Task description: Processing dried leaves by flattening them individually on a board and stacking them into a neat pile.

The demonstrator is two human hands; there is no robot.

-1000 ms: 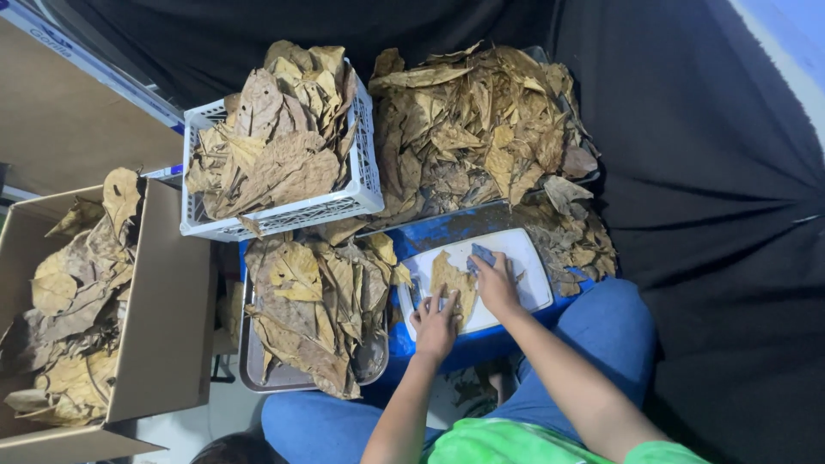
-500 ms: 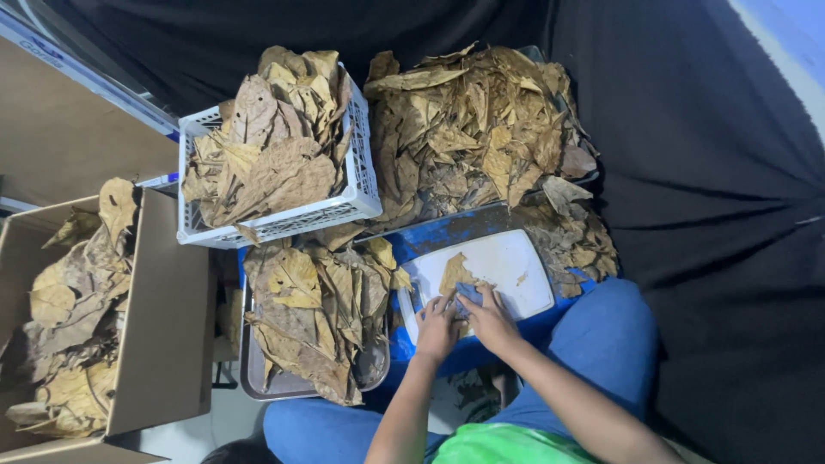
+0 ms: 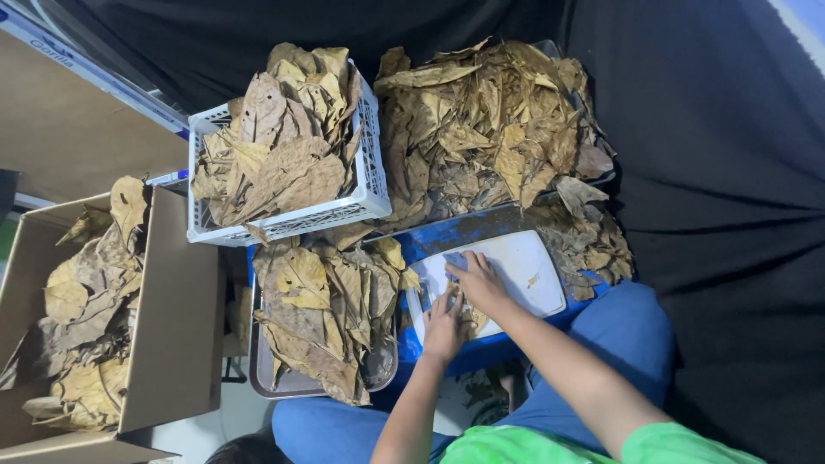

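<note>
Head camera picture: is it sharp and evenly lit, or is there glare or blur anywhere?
Head view: mostly sharp, soft even light, faint shadows; the white tray is brightest but keeps its detail; the black cloth goes nearly featureless; the left hand and right hand look slightly soft; the green sleeve at the bottom edge is out of focus.

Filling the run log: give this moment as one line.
left hand: on leaf | right hand: on white board | leaf piles around

Even, soft overhead light; faint shadows. Sharp centre, slight softness at edges. Far black cloth (image 3: 705, 172) swallows detail.
</note>
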